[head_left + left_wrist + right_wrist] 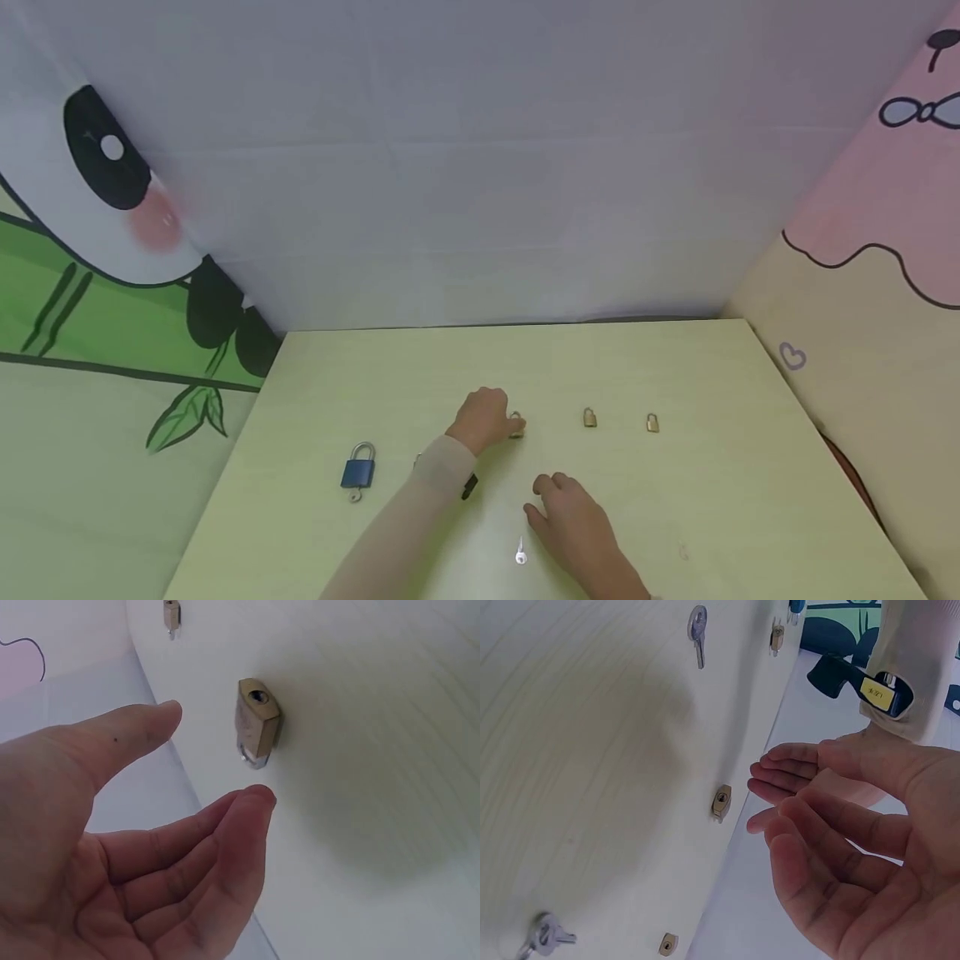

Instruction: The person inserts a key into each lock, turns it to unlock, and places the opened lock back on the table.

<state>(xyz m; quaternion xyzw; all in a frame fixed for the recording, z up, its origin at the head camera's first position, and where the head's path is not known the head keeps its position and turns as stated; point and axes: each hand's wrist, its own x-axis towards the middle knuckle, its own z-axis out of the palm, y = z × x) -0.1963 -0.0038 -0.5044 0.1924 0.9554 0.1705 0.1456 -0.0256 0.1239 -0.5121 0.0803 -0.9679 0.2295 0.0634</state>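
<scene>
My left hand [483,419] reaches over the tabletop beside a small brass padlock [516,426]. In the left wrist view the thumb and fingers stand apart, and the brass padlock [257,720] lies just beyond the fingertips with its keyhole facing the camera. My right hand [576,523] hovers nearer the front with loosely bent fingers and nothing in them. By its thumb a small silver key [521,553] lies on the table. Both hands show in the right wrist view, the right hand [847,877] in front of the left hand [825,769].
Two more brass padlocks, one at mid-right [590,418] and another [652,423] beyond it, stand in the row. At left lies a blue padlock [357,473] with a key [355,495] at its base. My left sleeve mostly hides another small item. Printed cloth walls surround the table [750,500].
</scene>
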